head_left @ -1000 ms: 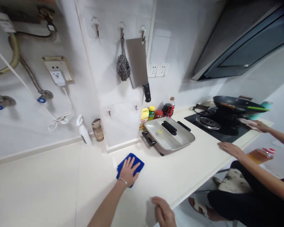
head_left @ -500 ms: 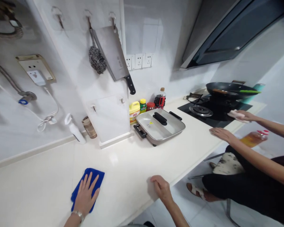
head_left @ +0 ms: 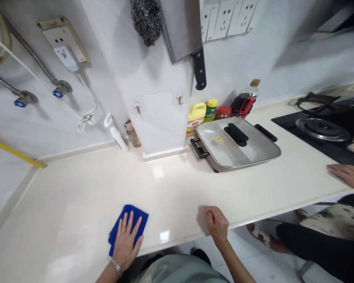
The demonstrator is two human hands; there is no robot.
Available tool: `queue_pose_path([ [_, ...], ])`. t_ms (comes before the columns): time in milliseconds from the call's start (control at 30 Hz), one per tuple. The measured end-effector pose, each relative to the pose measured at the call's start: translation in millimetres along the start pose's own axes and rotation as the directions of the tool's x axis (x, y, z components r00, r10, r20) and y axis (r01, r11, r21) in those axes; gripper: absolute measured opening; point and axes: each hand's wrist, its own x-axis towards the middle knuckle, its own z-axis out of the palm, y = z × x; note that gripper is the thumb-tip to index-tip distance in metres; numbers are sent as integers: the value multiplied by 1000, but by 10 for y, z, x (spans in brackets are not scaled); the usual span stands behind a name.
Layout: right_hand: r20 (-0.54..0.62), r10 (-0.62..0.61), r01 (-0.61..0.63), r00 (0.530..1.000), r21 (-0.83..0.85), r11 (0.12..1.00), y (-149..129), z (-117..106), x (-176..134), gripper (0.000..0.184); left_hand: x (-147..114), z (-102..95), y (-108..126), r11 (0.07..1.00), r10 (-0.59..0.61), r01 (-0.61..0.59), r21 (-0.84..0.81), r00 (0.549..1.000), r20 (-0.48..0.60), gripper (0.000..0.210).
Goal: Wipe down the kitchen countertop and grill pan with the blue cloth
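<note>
Far left, two blue-capped valves (head_left: pixel 20 103) sit on the wall, above a yellow pipe (head_left: pixel 16 152). A wall socket (head_left: pixel 65 40) carries a white plug with a cord hanging from it. Below, a white spray bottle (head_left: pixel 115 132) and a brown bottle (head_left: pixel 132 134) stand at the back of the bench (head_left: pixel 76 188).

The left hand (head_left: pixel 126 243) lies flat on a blue cloth (head_left: pixel 122 222), near the front edge of the bench. Its grip is spread, fingers extended, palm pressing the cloth down; a bracelet is on the wrist.

Above, a steel scourer (head_left: pixel 146 19) and a cleaver (head_left: pixel 186 39) hang on the wall.

The right hand (head_left: pixel 217 224) rests at the front edge of the bench, well apart from the cloth. Its grip is curled and pressed together, holding nothing.

Further back, a lidded electric pan (head_left: pixel 237 143) stands on the bench, with a yellow bottle (head_left: pixel 195 118), a green-labelled jar (head_left: pixel 211 110) and a red-lidded jar (head_left: pixel 223 112) just behind it.

At right, a hob (head_left: pixel 321 129) is set into the bench. Another person's hand (head_left: pixel 346 175) lies flat on the bench near it.
</note>
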Motion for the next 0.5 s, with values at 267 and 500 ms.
queue_pose_path([
  [267,62,-67,64,996,49,997,-20,-37,66,23,596,-10,1106,962,246,-231,-144,965,91,66],
  [500,134,-82,61,988,157,986,-10,-167,143,24,1122,194,1831,938,304,-289,-192,951,52,77],
])
